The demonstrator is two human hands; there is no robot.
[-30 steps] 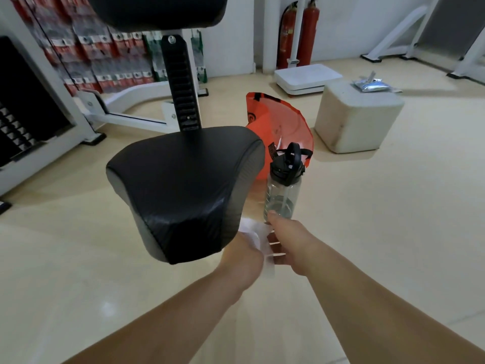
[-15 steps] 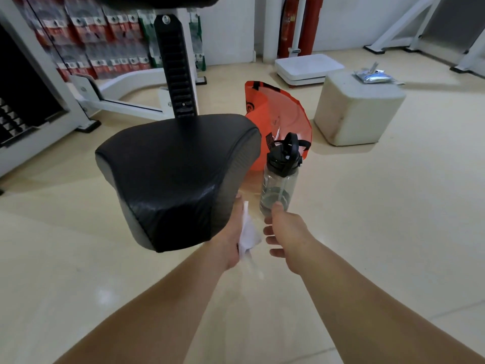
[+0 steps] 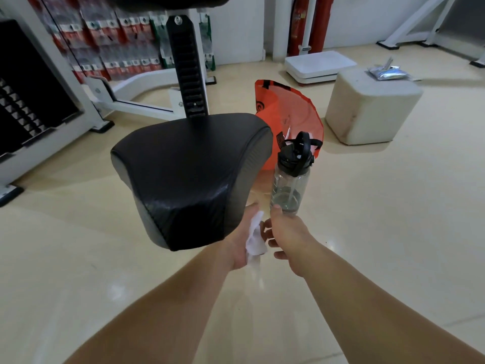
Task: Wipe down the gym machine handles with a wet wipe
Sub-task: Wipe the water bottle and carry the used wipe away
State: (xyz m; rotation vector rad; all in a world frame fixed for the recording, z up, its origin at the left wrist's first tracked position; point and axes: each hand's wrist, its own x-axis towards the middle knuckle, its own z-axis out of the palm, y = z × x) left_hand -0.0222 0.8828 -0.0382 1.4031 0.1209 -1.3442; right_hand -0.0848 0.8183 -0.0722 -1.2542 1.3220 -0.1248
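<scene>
1. Floor (image 3: 380, 219): pale, glossy, fills most of the head view.
2. White machine frame (image 3: 136, 85): at left and rear, with a dark weight stack (image 3: 23, 114) at the far left.
3. Seat (image 3: 189, 169): black, padded, centre of view, on a black ribbed post (image 3: 187, 67) rising behind it.
4. Block (image 3: 367, 111): off-white, rounded corners, on the floor at right rear, well apart from the seat.
5. Orange bag (image 3: 288, 111): on the floor just behind the seat's right rear corner.
6. White platform (image 3: 320, 65): flat, on the floor behind the block, near 2 red fire extinguishers (image 3: 321, 22) at the wall.
7. Bottle (image 3: 290, 179): clear, black lid, upright on the floor in front of the orange bag, just right of the seat.
8. Left hand (image 3: 241, 243): beside the seat's front right edge, grasping the wet wipe against the palm.
9. Right hand (image 3: 288, 232): near the bottle's base, thumb up, fingers curled toward the wipe. Cannot tell whether they touch or pinch it.
10. Wet wipe (image 3: 254, 239): white, bunched, in the left hand, between the 2 hands, 1 tail hanging down.
11. Foil pack (image 3: 388, 72): silver, lying on top of the block.
</scene>
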